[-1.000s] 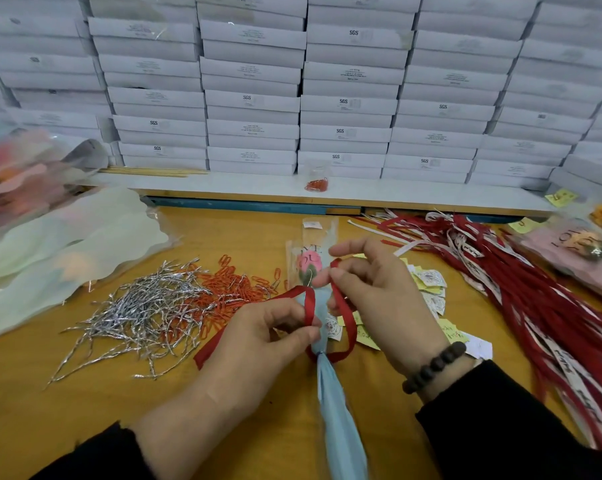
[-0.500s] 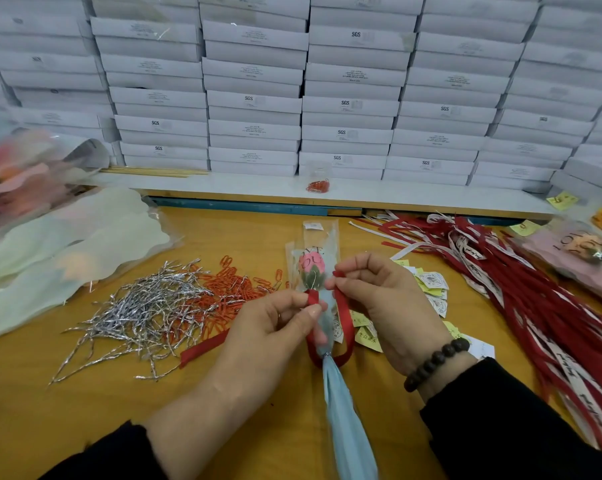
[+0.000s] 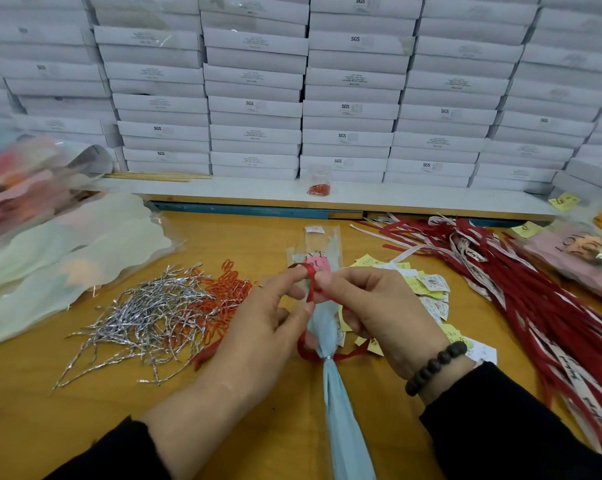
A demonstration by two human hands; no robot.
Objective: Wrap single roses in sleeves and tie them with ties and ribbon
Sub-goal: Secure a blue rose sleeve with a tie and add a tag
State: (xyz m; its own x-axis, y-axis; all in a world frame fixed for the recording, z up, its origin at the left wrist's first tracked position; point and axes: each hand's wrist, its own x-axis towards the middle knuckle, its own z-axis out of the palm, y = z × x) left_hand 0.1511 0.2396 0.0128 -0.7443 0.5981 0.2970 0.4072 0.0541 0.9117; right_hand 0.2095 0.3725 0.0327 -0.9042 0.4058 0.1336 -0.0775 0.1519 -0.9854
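Left hand (image 3: 258,327) fingers curled, pinching; right hand (image 3: 379,313) likewise, hands close together

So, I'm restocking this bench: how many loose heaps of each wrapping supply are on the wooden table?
Silver twist ties: 1 heap
Orange clips: 1 heap
Red ribbons: 1 heap
Paper tags: 1 heap
Total: 4 heaps

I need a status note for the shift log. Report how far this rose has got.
Done: the rose sits in its blue sleeve, cinched by a silver tie. In hand: left hand and right hand are looping the red ribbon. Left: the bow is not yet tied.
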